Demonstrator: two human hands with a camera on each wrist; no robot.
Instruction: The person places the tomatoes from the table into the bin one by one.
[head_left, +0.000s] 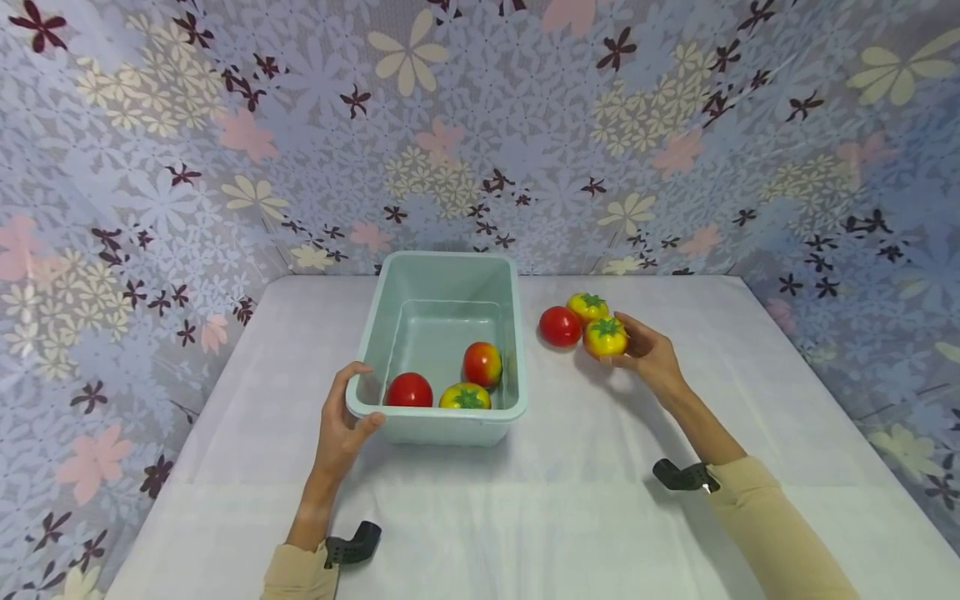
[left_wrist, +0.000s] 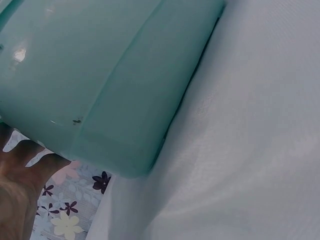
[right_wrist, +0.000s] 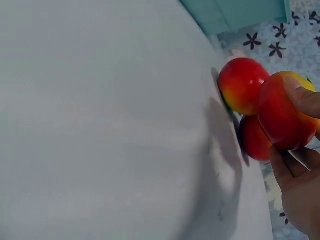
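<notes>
My left hand (head_left: pixel 337 433) grips the near left corner of a pale green plastic bin (head_left: pixel 442 414), thumb over the front rim and fingers along the left side. Inside sit a red tomato (head_left: pixel 409 390), a red-and-yellow one (head_left: pixel 482 365) and a yellow one with a green star-shaped top (head_left: pixel 465 398). To the right of the bin, my right hand (head_left: pixel 654 360) holds a tomato (head_left: pixel 604 337), yellow around its green top and red below (right_wrist: pixel 280 112), between thumb and fingers. Close by it lie a red tomato (head_left: pixel 560 327) and another yellow-topped one (head_left: pixel 587 306).
A white cloth (head_left: pixel 585 500) covers the table. Floral-patterned sheeting (head_left: pixel 480 125) stands behind it and along both sides. Each wrist carries a black camera mount, one on the left (head_left: pixel 354 544) and one on the right (head_left: pixel 684 475).
</notes>
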